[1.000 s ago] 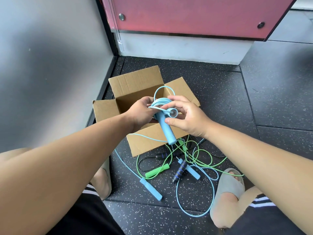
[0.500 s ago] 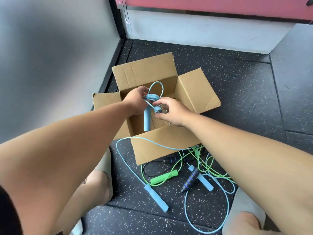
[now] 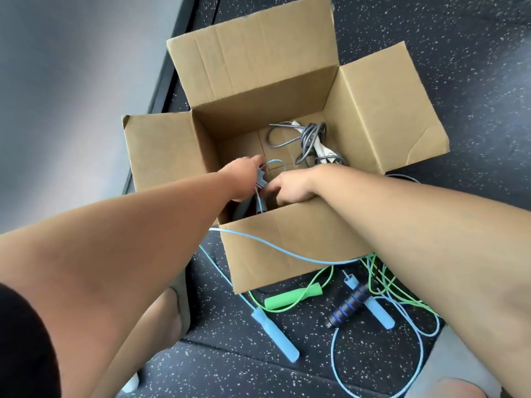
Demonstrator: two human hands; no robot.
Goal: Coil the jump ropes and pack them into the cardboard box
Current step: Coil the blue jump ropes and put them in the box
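A blurred grey wall (image 3: pixel 57 81) fills the left side, beside a dark speckled floor (image 3: pixel 459 67). On the floor stands an open cardboard box (image 3: pixel 258 67), its flaps spread outward. The left grip (image 3: pixel 244 175) reaches over the box's left wall and is closed round a coiled blue jump rope (image 3: pixel 262 183), holding it low inside the box near the front left corner. One loop of the coil pokes up behind the fingers. From the coil a pale blue cord (image 3: pixel 287 251) trails out over the front wall and down to the floor. The right grip (image 3: pixel 290 188) lies just beside the coil with its thumb against it. Its fingers dip behind the front wall, so I cannot tell whether it is closed on the rope. Farther right, a coiled grey jump rope (image 3: pixel 310 139) rests on the box bottom by the right wall. On the floor in front of the box lie a light blue handle (image 3: pixel 275 334), a green handle (image 3: pixel 293 297), a black handle with blue rings (image 3: pixel 347 307) and a second light blue handle (image 3: pixel 373 308), amid tangled green and blue cords.
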